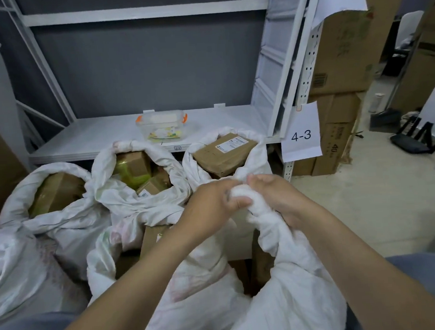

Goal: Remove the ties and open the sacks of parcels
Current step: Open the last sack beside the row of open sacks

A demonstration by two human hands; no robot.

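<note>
Seen from the head camera, both bare forearms reach forward from the lower corners and meet just right of centre. The left hand curls its fingers round the bunched rim of the nearest white sack, with the thumb lying on the cloth. The right hand grips the same roll from the other side, knuckles up and fingers tucked under. The gathered cloth bulges between the two hands, which nearly touch. Whether a tie lies under the fingers cannot be told. The sack's body hangs down from the grip, between the forearms.

Beyond the hands, three other sacks stand on the floor with rims rolled down, showing cardboard parcels, against the front edge of a grey shelf. A clear plastic box with orange clasps sits near the middle of that front edge. A paper label reading "4-3" hangs at the shelf's right end.
</note>
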